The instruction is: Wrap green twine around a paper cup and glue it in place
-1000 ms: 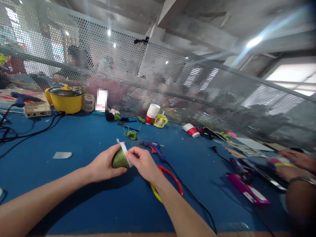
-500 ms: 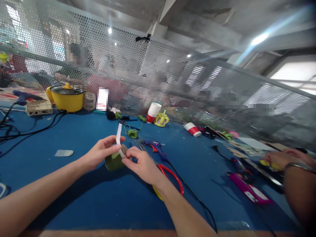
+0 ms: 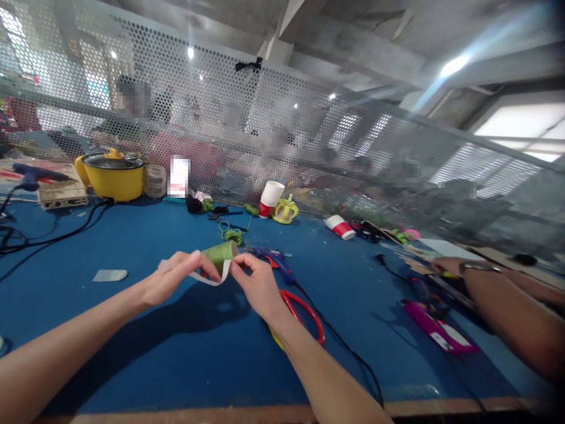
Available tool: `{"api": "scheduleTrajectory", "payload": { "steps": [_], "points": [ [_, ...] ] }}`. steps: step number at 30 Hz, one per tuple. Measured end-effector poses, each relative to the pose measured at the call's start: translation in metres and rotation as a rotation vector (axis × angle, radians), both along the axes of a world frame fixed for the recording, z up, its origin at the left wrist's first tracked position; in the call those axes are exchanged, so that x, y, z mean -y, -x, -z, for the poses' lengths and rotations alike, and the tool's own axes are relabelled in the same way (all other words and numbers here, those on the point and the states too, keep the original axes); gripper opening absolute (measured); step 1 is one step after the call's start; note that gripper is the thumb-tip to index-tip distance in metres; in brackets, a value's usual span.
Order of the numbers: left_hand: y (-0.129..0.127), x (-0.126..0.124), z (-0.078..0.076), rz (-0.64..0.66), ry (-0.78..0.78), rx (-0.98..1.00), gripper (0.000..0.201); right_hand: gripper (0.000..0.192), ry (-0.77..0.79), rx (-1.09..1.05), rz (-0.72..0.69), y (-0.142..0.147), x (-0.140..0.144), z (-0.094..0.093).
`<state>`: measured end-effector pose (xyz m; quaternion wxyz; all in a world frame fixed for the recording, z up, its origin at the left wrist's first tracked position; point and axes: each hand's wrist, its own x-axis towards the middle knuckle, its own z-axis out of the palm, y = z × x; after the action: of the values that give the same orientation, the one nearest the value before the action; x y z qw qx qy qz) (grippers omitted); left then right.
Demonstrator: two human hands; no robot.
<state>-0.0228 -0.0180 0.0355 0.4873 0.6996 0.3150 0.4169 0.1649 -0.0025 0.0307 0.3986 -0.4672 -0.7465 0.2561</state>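
Observation:
A green thread-wrapped tube is held slightly above the blue table, its round end facing right. My left hand closes on it from the left, fingers against its side. A narrow white strip hangs in a curve below the tube, from my left hand to the tube's right rim. There my right hand pinches the strip's end between thumb and forefinger. Under and beside my right wrist lie scissors with a red handle loop. A blue glue gun lies just beyond my right hand.
Green yarn, a paper cup stack and a yellow crocheted piece lie ahead. A yellow electric pot stands back left. At right are a purple packet and another person's arm. A perforated screen borders the table.
The green tube has turned and risen, its side now facing up. The white strip, upright before, now curves below it. The other person's arm has reached further left.

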Motion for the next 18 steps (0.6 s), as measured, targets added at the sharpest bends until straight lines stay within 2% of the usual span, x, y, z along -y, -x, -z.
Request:
{"api": "scheduleTrajectory", "payload": {
  "steps": [4, 7, 8, 10, 11, 13, 14, 16, 18],
  "points": [
    [0.015, -0.003, -0.003, 0.117, 0.032, -0.09, 0.079, 0.017, -0.068, 0.002, 0.009, 0.0, 0.0, 0.002],
    [0.029, -0.007, -0.01, 0.438, 0.176, -0.304, 0.072, 0.016, -0.161, 0.013, 0.017, -0.001, 0.0, 0.004],
    [0.031, -0.009, -0.012, 0.464, 0.202, -0.386, 0.067, 0.015, -0.198, 0.018, 0.019, -0.001, -0.001, 0.004],
    [0.032, -0.014, -0.012, 0.353, 0.217, -0.448, 0.041, 0.014, -0.275, 0.029, 0.022, -0.001, -0.002, 0.005],
    [0.031, -0.017, -0.011, 0.221, 0.175, -0.443, 0.033, 0.013, -0.313, 0.036, 0.022, -0.002, -0.002, 0.005],
    [0.024, -0.021, -0.005, -0.194, 0.025, -0.362, 0.034, 0.012, -0.375, 0.049, 0.007, -0.001, -0.002, 0.005],
    [0.02, -0.022, -0.002, -0.349, -0.037, -0.306, 0.037, 0.012, -0.398, 0.053, -0.009, -0.001, -0.002, 0.005],
    [0.01, -0.021, 0.006, -0.474, -0.117, -0.259, 0.05, 0.011, -0.419, 0.055, -0.047, 0.0, 0.0, 0.005],
    [0.001, -0.018, 0.013, -0.444, -0.164, -0.26, 0.064, 0.01, -0.398, 0.041, -0.078, 0.002, 0.003, 0.005]
  ]
}}
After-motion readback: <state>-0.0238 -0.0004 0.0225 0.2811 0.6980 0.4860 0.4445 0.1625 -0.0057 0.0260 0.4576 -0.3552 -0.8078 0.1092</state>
